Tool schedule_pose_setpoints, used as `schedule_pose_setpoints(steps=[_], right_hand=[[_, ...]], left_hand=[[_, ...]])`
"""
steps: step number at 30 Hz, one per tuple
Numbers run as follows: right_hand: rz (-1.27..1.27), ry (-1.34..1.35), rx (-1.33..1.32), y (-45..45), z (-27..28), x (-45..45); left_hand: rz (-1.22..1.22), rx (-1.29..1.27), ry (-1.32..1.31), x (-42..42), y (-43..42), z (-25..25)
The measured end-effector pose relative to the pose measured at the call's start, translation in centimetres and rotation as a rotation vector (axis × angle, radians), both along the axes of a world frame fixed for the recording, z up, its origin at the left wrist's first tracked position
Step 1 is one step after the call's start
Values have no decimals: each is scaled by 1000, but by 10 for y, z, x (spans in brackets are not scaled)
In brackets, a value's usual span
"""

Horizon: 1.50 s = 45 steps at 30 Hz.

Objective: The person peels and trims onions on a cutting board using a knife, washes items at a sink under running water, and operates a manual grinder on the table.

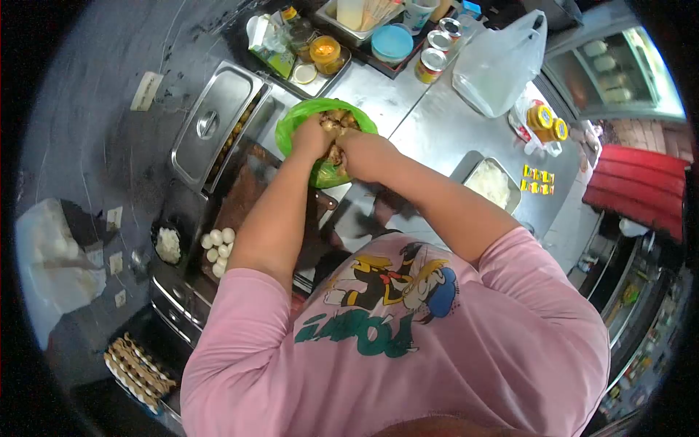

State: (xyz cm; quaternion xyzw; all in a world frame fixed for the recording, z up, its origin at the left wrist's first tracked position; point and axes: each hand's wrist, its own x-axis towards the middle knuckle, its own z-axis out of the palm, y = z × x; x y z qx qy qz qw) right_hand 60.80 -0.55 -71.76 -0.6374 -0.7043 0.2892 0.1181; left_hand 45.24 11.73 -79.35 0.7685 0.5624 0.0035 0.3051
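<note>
Head: left hand, right hand among brown pieces in green bag, apparently mid-handling. Impossible to judge finger spread or grip.

Looks like a kitchen, judging by food cans on the steel tabletop and a lidded pan left of it.

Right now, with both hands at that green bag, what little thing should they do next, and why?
Perhaps the right hand should loosen one brown piece while the left hand steadies the green bag: the bag gapes open, both hands are at its mouth, and brown pieces show between them.
</note>
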Motion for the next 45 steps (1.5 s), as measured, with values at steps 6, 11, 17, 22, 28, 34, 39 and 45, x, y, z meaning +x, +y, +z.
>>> schedule_pose_setpoints(steps=[6, 11, 17, 22, 28, 34, 39, 45], right_hand=[[142, -173, -142, 40, -18, -12], [177, -274, -290, 59, -6, -17], [66, -345, -281, 65, -33, -28], [225, -364, -169, 71, -44, -17], [188, -189, -105, 57, -20, 22], [8, 43, -27, 54, -20, 58], [-35, 29, -87, 58, -11, 59], [-36, 74, -5, 73, -22, 52]], left_hand=[[31, 44, -136, -23, 7, -20], [115, -35, -134, -27, 13, 15], [-20, -20, -11, -17, 34, 9], [-73, 29, 103, 4, 31, 25], [-150, 115, 109, 15, 25, 24], [-274, 52, 200, 9, 30, 14], [-220, 87, 169, 2, 29, 14], [-158, -11, -4, -12, 23, 36]])
